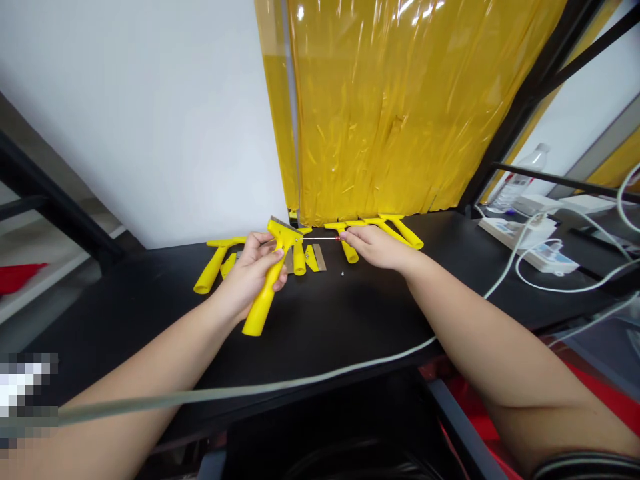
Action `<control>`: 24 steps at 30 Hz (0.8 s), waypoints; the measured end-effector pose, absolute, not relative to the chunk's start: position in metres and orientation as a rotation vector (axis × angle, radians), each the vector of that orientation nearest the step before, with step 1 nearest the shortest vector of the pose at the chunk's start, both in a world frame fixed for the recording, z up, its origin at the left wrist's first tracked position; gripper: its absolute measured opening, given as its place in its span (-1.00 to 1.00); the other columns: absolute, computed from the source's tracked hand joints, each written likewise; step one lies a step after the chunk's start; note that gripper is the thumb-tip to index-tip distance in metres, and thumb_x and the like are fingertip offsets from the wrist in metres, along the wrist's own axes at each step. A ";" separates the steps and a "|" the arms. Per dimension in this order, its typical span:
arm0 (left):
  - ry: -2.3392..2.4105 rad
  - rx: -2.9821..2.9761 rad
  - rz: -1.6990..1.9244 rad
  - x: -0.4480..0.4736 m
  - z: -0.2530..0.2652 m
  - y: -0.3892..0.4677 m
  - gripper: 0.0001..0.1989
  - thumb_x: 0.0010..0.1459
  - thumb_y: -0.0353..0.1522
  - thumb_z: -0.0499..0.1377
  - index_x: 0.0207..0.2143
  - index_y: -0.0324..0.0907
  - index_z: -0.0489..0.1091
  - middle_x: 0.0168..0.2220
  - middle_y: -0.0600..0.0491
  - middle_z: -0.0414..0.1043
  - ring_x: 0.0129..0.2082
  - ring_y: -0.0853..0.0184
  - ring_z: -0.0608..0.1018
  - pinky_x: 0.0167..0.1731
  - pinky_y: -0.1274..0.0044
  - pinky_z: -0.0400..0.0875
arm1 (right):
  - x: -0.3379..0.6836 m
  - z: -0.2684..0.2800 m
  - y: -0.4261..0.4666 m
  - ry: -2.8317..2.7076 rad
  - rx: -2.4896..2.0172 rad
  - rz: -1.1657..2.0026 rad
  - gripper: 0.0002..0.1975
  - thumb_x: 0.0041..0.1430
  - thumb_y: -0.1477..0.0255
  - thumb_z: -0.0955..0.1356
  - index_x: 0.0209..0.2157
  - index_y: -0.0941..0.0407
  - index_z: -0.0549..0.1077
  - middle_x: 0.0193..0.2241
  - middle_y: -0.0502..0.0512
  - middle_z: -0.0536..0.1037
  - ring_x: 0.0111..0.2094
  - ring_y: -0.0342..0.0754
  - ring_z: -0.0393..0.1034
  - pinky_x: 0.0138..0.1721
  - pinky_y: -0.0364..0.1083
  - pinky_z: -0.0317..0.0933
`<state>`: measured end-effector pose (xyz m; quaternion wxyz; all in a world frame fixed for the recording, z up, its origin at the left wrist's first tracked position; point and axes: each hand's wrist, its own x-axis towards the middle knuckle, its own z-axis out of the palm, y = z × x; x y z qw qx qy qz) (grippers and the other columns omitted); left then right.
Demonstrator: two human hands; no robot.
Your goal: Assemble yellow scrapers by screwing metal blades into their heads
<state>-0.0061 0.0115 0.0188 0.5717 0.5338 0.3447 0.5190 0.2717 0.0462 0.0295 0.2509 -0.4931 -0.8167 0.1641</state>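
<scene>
My left hand is closed around a yellow scraper, its handle pointing down toward me and its head tilted up with a metal blade edge. In my right hand is a screwdriver, gripped by its red handle, which is mostly hidden by the fingers. The thin shaft points left, and its tip meets or nearly meets the side of the scraper head. Behind my hands lie several more yellow scrapers, along with a loose metal blade. A tiny screw-like piece rests on the table below the shaft.
The black table backs onto a white panel and a yellow plastic curtain. At right are a power strip with white cables and a clear bottle. A pale cord crosses along the front edge.
</scene>
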 end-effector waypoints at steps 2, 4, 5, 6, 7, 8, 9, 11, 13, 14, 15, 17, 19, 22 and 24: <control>0.801 1.258 1.217 -0.006 0.018 0.012 -0.61 0.16 -0.40 0.30 -0.11 -0.03 0.13 -0.34 0.22 0.32 -0.63 0.48 0.47 -0.72 0.67 0.28 | 0.272 0.029 0.047 -2.223 -1.352 0.453 -0.55 0.50 0.13 0.17 -0.25 0.12 0.52 -0.34 0.15 0.57 -0.30 0.05 0.43 -0.22 -0.01 0.21; 0.792 1.263 1.223 -0.006 0.016 0.013 -0.61 0.16 -0.39 0.30 -0.11 -0.03 0.13 -0.32 0.21 0.34 -0.64 0.49 0.47 -0.73 0.67 0.28 | 0.272 0.029 0.047 -2.223 -1.349 0.467 -0.54 0.50 0.13 0.17 -0.26 0.12 0.52 -0.34 0.15 0.57 -0.29 0.05 0.44 -0.22 -0.01 0.20; 0.788 1.265 1.226 -0.006 0.015 0.014 -0.61 0.16 -0.38 0.30 -0.11 -0.03 0.13 -0.30 0.20 0.35 -0.64 0.49 0.47 -0.74 0.67 0.27 | 0.272 0.028 0.047 -2.222 -1.342 0.473 -0.54 0.50 0.13 0.17 -0.27 0.11 0.52 -0.33 0.15 0.57 -0.28 0.04 0.45 -0.21 -0.02 0.20; 0.785 1.265 1.227 -0.006 0.014 0.015 -0.61 0.16 -0.38 0.31 -0.11 -0.03 0.13 -0.28 0.19 0.36 -0.64 0.49 0.47 -0.74 0.68 0.27 | 0.272 0.028 0.047 -2.222 -1.334 0.478 -0.54 0.50 0.12 0.17 -0.28 0.11 0.52 -0.33 0.15 0.57 -0.28 0.04 0.45 -0.21 -0.02 0.20; 0.785 1.263 1.228 -0.006 0.013 0.015 -0.61 0.17 -0.38 0.31 -0.11 -0.03 0.13 -0.26 0.18 0.37 -0.64 0.50 0.47 -0.74 0.68 0.27 | 0.272 0.027 0.047 -2.223 -1.326 0.482 -0.54 0.50 0.12 0.17 -0.29 0.11 0.52 -0.33 0.14 0.57 -0.28 0.04 0.45 -0.21 -0.03 0.20; 0.787 1.260 1.226 -0.007 0.013 0.015 -0.61 0.17 -0.38 0.31 -0.11 -0.03 0.13 -0.24 0.17 0.37 -0.63 0.50 0.48 -0.74 0.68 0.27 | 0.273 0.027 0.048 -2.222 -1.319 0.485 -0.53 0.50 0.12 0.17 -0.29 0.11 0.52 -0.33 0.14 0.57 -0.28 0.03 0.45 -0.22 -0.03 0.20; 0.790 1.257 1.225 -0.007 0.012 0.016 -0.61 0.17 -0.38 0.31 -0.11 -0.03 0.13 -0.22 0.16 0.38 -0.63 0.50 0.48 -0.74 0.68 0.27 | 0.273 0.027 0.048 -2.220 -1.312 0.491 -0.53 0.50 0.12 0.18 -0.29 0.11 0.52 -0.34 0.14 0.57 -0.29 0.03 0.45 -0.22 -0.03 0.20; 0.796 1.252 1.222 -0.007 0.012 0.015 -0.62 0.18 -0.39 0.30 -0.11 -0.03 0.13 -0.19 0.15 0.38 -0.62 0.51 0.48 -0.73 0.67 0.28 | 0.273 0.026 0.049 -2.215 -1.302 0.504 -0.52 0.49 0.10 0.18 -0.28 0.12 0.54 -0.35 0.15 0.57 -0.31 0.04 0.44 -0.23 -0.02 0.21; 0.799 1.252 1.221 -0.007 0.012 0.015 -0.62 0.18 -0.39 0.29 -0.11 -0.03 0.13 -0.19 0.14 0.37 -0.62 0.51 0.48 -0.73 0.67 0.28 | 0.274 0.026 0.050 -2.210 -1.294 0.515 -0.51 0.49 0.09 0.18 -0.25 0.12 0.55 -0.35 0.16 0.58 -0.31 0.04 0.44 -0.24 -0.02 0.21; 0.799 1.253 1.221 -0.007 0.012 0.015 -0.62 0.18 -0.40 0.29 -0.11 -0.03 0.13 -0.19 0.14 0.37 -0.62 0.51 0.48 -0.73 0.67 0.27 | 0.274 0.025 0.050 -2.209 -1.292 0.517 -0.51 0.49 0.09 0.17 -0.25 0.12 0.55 -0.34 0.16 0.58 -0.31 0.05 0.44 -0.24 -0.02 0.22; 0.799 1.256 1.221 -0.007 0.012 0.015 -0.62 0.18 -0.40 0.29 -0.11 -0.03 0.13 -0.20 0.15 0.36 -0.63 0.51 0.48 -0.73 0.67 0.27 | 0.274 0.025 0.050 -2.210 -1.293 0.518 -0.51 0.49 0.09 0.17 -0.25 0.12 0.55 -0.34 0.16 0.58 -0.30 0.05 0.44 -0.23 -0.01 0.22; 0.798 1.261 1.221 -0.006 0.012 0.015 -0.62 0.18 -0.39 0.29 -0.11 -0.03 0.13 -0.22 0.16 0.35 -0.63 0.50 0.47 -0.74 0.67 0.26 | 0.274 0.025 0.050 -2.210 -1.299 0.519 -0.51 0.49 0.09 0.17 -0.25 0.12 0.54 -0.33 0.16 0.58 -0.30 0.05 0.44 -0.22 -0.01 0.21; 0.794 1.263 1.222 -0.006 0.012 0.015 -0.62 0.17 -0.39 0.30 -0.11 -0.03 0.13 -0.24 0.17 0.34 -0.63 0.50 0.47 -0.74 0.67 0.26 | 0.274 0.025 0.050 -2.209 -1.305 0.525 -0.49 0.48 0.06 0.16 -0.27 0.12 0.53 -0.33 0.16 0.57 -0.31 0.05 0.43 -0.23 0.00 0.20; 0.790 1.264 1.221 -0.006 0.012 0.015 -0.61 0.17 -0.38 0.30 -0.11 -0.03 0.13 -0.23 0.17 0.35 -0.63 0.50 0.47 -0.74 0.66 0.26 | 0.274 0.025 0.050 -2.210 -1.309 0.533 -0.44 0.46 0.00 0.15 -0.30 0.12 0.52 -0.35 0.14 0.55 -0.34 0.04 0.41 -0.25 0.00 0.19; 0.792 1.266 1.223 -0.006 0.013 0.015 -0.61 0.16 -0.38 0.31 -0.11 -0.04 0.13 -0.24 0.17 0.34 -0.63 0.50 0.46 -0.74 0.66 0.26 | 0.274 0.025 0.050 -2.208 -1.307 0.531 -0.43 0.45 -0.02 0.14 -0.32 0.11 0.50 -0.38 0.12 0.53 -0.35 0.03 0.40 -0.26 0.00 0.18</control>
